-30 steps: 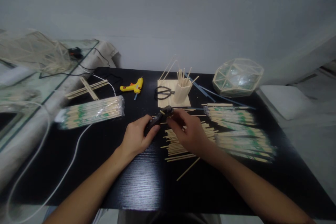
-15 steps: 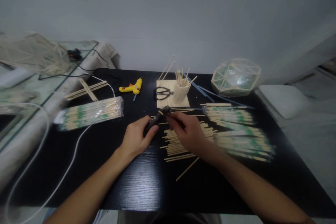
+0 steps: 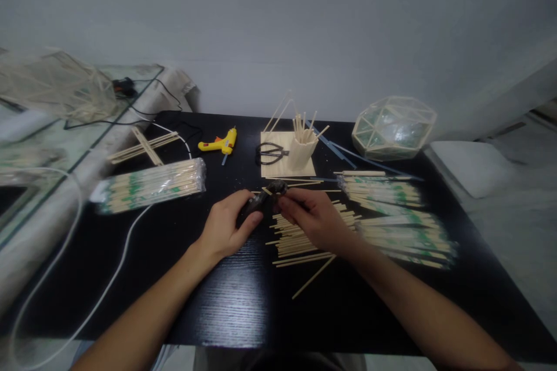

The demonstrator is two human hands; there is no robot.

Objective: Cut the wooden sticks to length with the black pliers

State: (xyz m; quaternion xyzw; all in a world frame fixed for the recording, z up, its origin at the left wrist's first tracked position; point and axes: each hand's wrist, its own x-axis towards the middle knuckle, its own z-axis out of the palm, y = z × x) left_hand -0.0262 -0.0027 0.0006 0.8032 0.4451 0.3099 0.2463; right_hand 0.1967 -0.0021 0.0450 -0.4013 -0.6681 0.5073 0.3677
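Observation:
My left hand point(image 3: 228, 223) is closed round a dark, shiny, bundle-like object point(image 3: 261, 200) with a thin pale strip across its upper end. What exactly it is does not show clearly. The thumb and fingers of my right hand point(image 3: 315, 217) pinch the right end of the same dark object. Beneath and beside my right hand lies a loose spread of thin wooden sticks point(image 3: 300, 243). One stick point(image 3: 314, 277) lies apart, slanting toward the front. Beyond both hands, black-handled scissors point(image 3: 272, 153) rest on a square wooden base point(image 3: 282, 172) beside a stick-walled cup point(image 3: 301, 153) holding several sticks.
A yellow glue gun point(image 3: 220, 142) stands at back left, near crossed sticks point(image 3: 145, 148). Bagged chopsticks lie left point(image 3: 152, 185) and right point(image 3: 404, 237). A faceted stick-and-film shape point(image 3: 394, 127) sits at back right. A white cable point(image 3: 126, 249) loops over the table's left side.
The dark object's upper end has tipped slightly down and to the right between my hands. My right fingers have shifted a little along it. The view has moved slightly.

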